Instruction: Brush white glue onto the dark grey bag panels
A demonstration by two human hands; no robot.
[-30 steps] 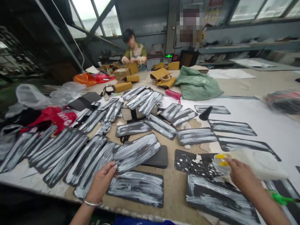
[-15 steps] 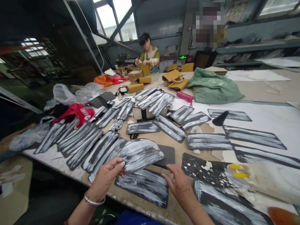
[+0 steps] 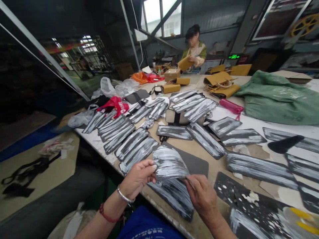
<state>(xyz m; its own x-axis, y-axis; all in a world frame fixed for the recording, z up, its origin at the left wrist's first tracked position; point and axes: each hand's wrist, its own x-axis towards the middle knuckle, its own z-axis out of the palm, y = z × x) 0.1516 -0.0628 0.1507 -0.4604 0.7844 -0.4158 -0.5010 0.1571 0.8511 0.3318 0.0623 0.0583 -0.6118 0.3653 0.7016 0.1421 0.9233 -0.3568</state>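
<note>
A dark, flat panel with rounded corners and streaky white coating point(image 3: 170, 163) is held up, bent in a curve, between my two hands. My left hand point(image 3: 139, 177) grips its left edge, thumb on the coated face. At the lower right corner, my right hand point(image 3: 203, 196) pinches the same panel between thumb and fingers. Beneath it, another white-streaked panel point(image 3: 176, 199) lies at the table's edge. Just behind is a plain dark panel point(image 3: 196, 159), partly covered by the held one.
Several more coated panels point(image 3: 134, 142) spread over the table. To the right lie a white-spotted dark board point(image 3: 239, 189) and a dark cone-shaped thing point(image 3: 285, 144). A green bag point(image 3: 281, 96) and mustard handbags point(image 3: 219, 81) stand farther back. Across the table a person point(image 3: 195, 49) handles a mustard piece.
My right hand has moved in and closed on the panel's lower right corner; it was apart from it before. The panel bends more, and the view has swung left.
</note>
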